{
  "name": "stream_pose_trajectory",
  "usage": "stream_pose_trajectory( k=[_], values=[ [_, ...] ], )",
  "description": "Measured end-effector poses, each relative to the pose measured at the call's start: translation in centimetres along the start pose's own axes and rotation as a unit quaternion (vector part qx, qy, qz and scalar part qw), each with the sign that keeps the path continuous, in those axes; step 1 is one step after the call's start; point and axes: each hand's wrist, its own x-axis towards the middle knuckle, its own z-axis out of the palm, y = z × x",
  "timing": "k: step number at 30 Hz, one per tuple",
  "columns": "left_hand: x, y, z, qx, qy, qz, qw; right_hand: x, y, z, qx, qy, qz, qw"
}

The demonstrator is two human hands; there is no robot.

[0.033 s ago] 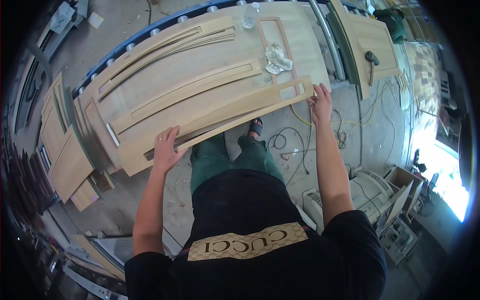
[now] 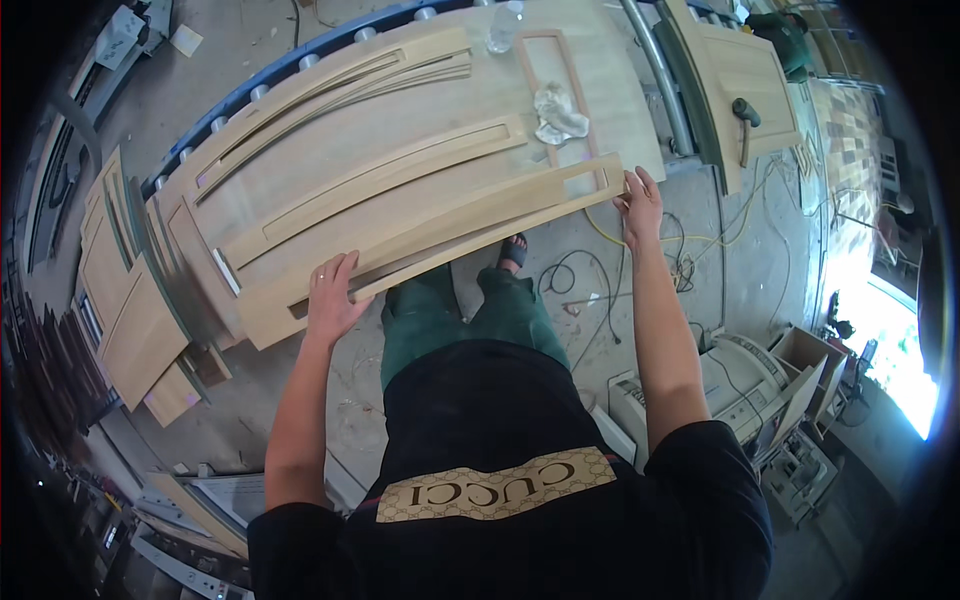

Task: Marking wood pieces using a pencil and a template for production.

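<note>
A long, narrow wooden door frame (image 2: 455, 248) lies along the near edge of the work surface, its near rail toward me. My left hand (image 2: 335, 297) grips that rail near the left end, fingers over the top and thumb at the near side. At the frame's right end, my right hand (image 2: 638, 208) holds the corner between thumb and fingers. Inside the frame sits a thin wooden panel (image 2: 460, 215). A dark gap shows between it and the near rail, and an opening shows at the right end. Just beyond lies another framed wooden piece (image 2: 380, 180).
Farther back are wooden strips (image 2: 400, 83), a clear plastic bottle (image 2: 503, 30), a slim reddish frame (image 2: 553, 65) and a crumpled white cloth (image 2: 560, 115). A mallet (image 2: 744, 130) rests on panels at right. Stacked panels (image 2: 140, 310) stand left. Cables (image 2: 600, 285) cross the floor.
</note>
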Motion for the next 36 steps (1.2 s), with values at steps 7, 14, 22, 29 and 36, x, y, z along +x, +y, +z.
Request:
stream_pose_trajectory(
  k=[7, 14, 22, 29, 36],
  values=[
    [4.3, -6.8, 3.0, -0.026, -0.076, 0.037, 0.996, 2.5, 9.6, -2.3, -0.44, -0.024, -0.11, 0.891],
    [2.5, -10.6, 4.2, -0.004, -0.074, -0.001, 0.997, 2.8, 13.1, 1.9, -0.441, -0.036, -0.156, 0.883],
    [2.8, -11.0, 4.5, 0.012, -0.09, -0.01, 0.996, 2.6, 13.2, 2.9, -0.521, -0.027, -0.106, 0.846],
    [2.8, -11.0, 5.1, 0.03, -0.094, -0.017, 0.995, 3.2, 14.6, 2.6, -0.582, -0.012, -0.174, 0.794],
    [3.7, -9.6, 4.8, 0.027, -0.126, -0.046, 0.991, 0.7, 12.7, 5.0, -0.515, 0.026, -0.128, 0.847]
  ],
)
